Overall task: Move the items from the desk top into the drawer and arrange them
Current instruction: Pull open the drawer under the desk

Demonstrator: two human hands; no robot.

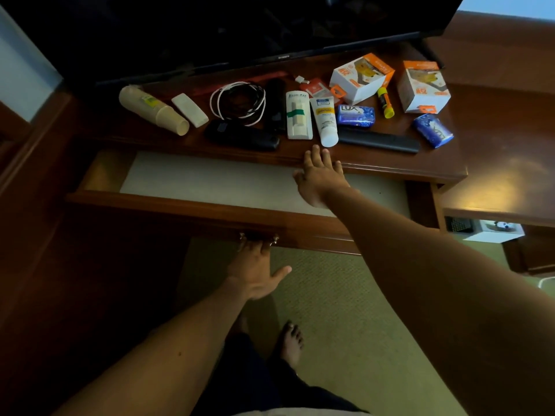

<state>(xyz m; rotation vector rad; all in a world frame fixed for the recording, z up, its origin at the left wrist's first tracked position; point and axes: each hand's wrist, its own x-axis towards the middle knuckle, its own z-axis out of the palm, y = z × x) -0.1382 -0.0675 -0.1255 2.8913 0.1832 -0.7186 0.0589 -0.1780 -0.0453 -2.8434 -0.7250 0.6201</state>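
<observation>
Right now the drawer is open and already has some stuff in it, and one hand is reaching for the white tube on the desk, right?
Not quite. The head view shows the drawer open but with nothing in it yet, only its pale liner. The rest holds: the right hand is reaching toward the white tube on the desk.

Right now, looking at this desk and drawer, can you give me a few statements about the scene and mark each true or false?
1. The drawer is open and nothing lies in it. True.
2. The left hand is at the drawer handle. True.
3. The right hand holds the white tube. False: its fingers reach toward the tube, holding nothing.
4. Two blue soap packs lie stacked. False: they lie apart, the other one further right.
5. The paper cups lie on their side. True.
</observation>
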